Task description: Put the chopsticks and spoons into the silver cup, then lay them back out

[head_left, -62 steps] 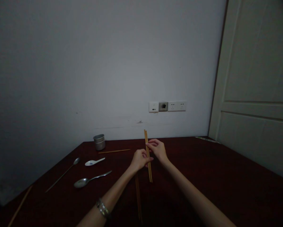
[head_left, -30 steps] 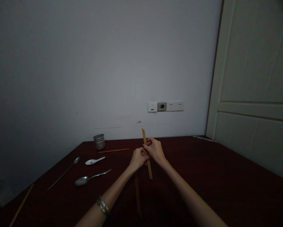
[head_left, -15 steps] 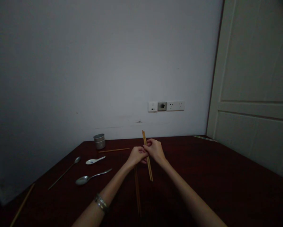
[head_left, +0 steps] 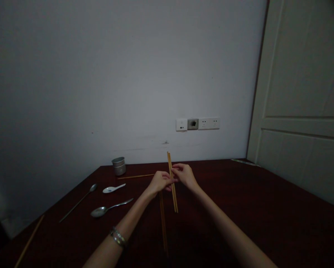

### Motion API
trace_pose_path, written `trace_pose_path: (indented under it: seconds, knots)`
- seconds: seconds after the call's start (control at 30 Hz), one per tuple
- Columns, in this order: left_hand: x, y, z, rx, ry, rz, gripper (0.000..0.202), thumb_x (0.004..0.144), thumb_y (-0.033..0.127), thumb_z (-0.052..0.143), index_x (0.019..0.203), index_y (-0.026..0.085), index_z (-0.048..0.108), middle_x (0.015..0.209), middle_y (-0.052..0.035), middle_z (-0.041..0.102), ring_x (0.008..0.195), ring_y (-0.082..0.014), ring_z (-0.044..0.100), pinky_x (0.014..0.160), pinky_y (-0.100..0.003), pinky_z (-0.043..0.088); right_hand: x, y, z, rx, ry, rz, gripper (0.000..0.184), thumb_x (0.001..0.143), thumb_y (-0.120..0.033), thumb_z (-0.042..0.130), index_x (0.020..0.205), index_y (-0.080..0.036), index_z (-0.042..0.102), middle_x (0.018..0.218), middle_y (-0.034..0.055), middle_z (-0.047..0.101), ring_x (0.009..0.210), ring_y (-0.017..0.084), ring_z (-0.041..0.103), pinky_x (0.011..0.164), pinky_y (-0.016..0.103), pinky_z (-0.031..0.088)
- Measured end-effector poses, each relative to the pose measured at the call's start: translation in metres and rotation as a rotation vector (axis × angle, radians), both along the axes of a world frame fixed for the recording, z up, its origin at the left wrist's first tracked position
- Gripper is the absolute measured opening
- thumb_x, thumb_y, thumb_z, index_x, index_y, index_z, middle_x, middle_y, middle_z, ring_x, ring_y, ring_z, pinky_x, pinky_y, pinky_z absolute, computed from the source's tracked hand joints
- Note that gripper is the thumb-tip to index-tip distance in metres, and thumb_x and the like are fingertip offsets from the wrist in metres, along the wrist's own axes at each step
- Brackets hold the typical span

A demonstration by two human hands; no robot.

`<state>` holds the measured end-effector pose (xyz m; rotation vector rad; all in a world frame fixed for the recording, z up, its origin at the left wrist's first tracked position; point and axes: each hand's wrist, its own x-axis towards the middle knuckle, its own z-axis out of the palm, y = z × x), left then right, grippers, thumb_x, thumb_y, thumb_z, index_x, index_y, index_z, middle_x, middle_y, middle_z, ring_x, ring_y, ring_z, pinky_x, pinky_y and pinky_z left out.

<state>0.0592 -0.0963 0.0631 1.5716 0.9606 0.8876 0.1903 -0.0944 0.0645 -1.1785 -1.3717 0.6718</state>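
Note:
A pair of light wooden chopsticks [head_left: 174, 199] stands nearly upright above the table, tilted slightly to the left at the top. My left hand [head_left: 160, 182] is closed around their middle from the left, thumb across the front. From the right, my right hand [head_left: 184, 175] pinches them a little higher with thumb and forefinger; its other fingers are partly hidden. Below my left hand, darker chopsticks [head_left: 163, 227] lie lengthwise on the table. Another chopstick [head_left: 135, 176] lies crosswise behind my left hand.
On the left of the dark red table [head_left: 225, 208] are a metal cup [head_left: 119, 166], a white spoon [head_left: 112, 189], a metal spoon [head_left: 100, 211], a long-handled spoon [head_left: 79, 202] and a chopstick [head_left: 30, 240] at the edge. Behind is a wall with sockets [head_left: 208, 123].
The held chopsticks have shifted slightly left at their lower ends. My right hand's fingers have loosened and drawn slightly apart from my left hand. The view has moved a little.

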Motion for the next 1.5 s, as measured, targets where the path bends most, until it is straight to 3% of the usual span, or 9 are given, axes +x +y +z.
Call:
trace_pose_path:
  seconds: [0.37, 0.73, 1.03, 1.17, 1.3, 1.4, 1.5]
  knots:
    - [0.002, 0.004, -0.004, 0.007, 0.014, 0.003, 0.041, 0.05, 0.041, 0.073, 0.06, 0.01, 0.048, 0.049, 0.0026, 0.053, 0.041, -0.0074, 0.052, 0.044, -0.022, 0.048, 0.001, 0.0, 0.001, -0.054, 0.047, 0.033, 0.015, 0.066, -0.021, 0.058, 0.077, -0.012, 0.062, 0.063, 0.0032, 0.065, 0.053, 0.014, 0.06, 0.039, 0.019, 0.047]
    - [-0.001, 0.007, -0.009, 0.04, -0.015, -0.016, 0.038, 0.053, 0.039, 0.072, 0.063, 0.01, 0.051, 0.049, 0.0013, 0.054, 0.042, -0.0086, 0.053, 0.043, -0.022, 0.048, 0.0, 0.003, 0.0, -0.131, 0.225, 0.135, 0.015, 0.063, -0.021, 0.06, 0.075, -0.012, 0.059, 0.059, 0.0011, 0.062, 0.048, 0.013, 0.058, 0.037, 0.021, 0.048]
    - [-0.009, -0.012, 0.003, -0.015, -0.063, 0.007, 0.033, 0.055, 0.034, 0.071, 0.064, 0.009, 0.052, 0.052, 0.0008, 0.056, 0.044, -0.0085, 0.054, 0.046, -0.022, 0.048, -0.003, -0.003, 0.003, -0.185, 0.315, 0.221, 0.021, 0.059, -0.024, 0.067, 0.075, -0.013, 0.059, 0.059, 0.0004, 0.061, 0.049, 0.012, 0.058, 0.041, 0.024, 0.053]
    - [-0.035, -0.031, 0.009, -0.015, -0.054, 0.015, 0.032, 0.059, 0.033, 0.069, 0.074, 0.009, 0.053, 0.056, -0.0008, 0.058, 0.049, -0.0106, 0.057, 0.047, -0.022, 0.048, -0.008, -0.009, 0.008, -0.192, 0.316, 0.252, 0.026, 0.056, -0.027, 0.07, 0.076, -0.013, 0.06, 0.063, 0.002, 0.063, 0.054, 0.014, 0.06, 0.045, 0.027, 0.055]
    - [-0.083, -0.059, 0.005, -0.045, 0.038, 0.121, 0.037, 0.063, 0.027, 0.066, 0.09, 0.012, 0.046, 0.054, 0.0025, 0.056, 0.043, -0.0107, 0.055, 0.045, -0.024, 0.047, -0.009, -0.014, 0.013, -0.199, 0.285, 0.239, 0.026, 0.057, -0.027, 0.07, 0.077, -0.013, 0.062, 0.066, 0.0033, 0.063, 0.055, 0.014, 0.06, 0.045, 0.026, 0.055]
    - [-0.127, -0.084, -0.005, -0.086, 0.23, 0.19, 0.045, 0.066, 0.022, 0.06, 0.104, 0.014, 0.036, 0.052, 0.007, 0.051, 0.039, -0.0105, 0.051, 0.04, -0.022, 0.044, -0.009, -0.013, 0.014, -0.234, 0.292, 0.233, 0.024, 0.057, -0.025, 0.07, 0.077, -0.013, 0.062, 0.064, 0.0024, 0.063, 0.053, 0.013, 0.059, 0.044, 0.025, 0.055]
    - [-0.163, -0.111, -0.013, -0.054, 0.516, 0.19, 0.043, 0.07, 0.022, 0.053, 0.109, 0.016, 0.035, 0.061, 0.005, 0.052, 0.04, -0.0089, 0.049, 0.04, -0.02, 0.039, -0.011, -0.009, 0.011, -0.256, 0.307, 0.222, 0.023, 0.057, -0.023, 0.07, 0.076, -0.013, 0.062, 0.061, 0.0019, 0.063, 0.05, 0.013, 0.059, 0.043, 0.026, 0.054]
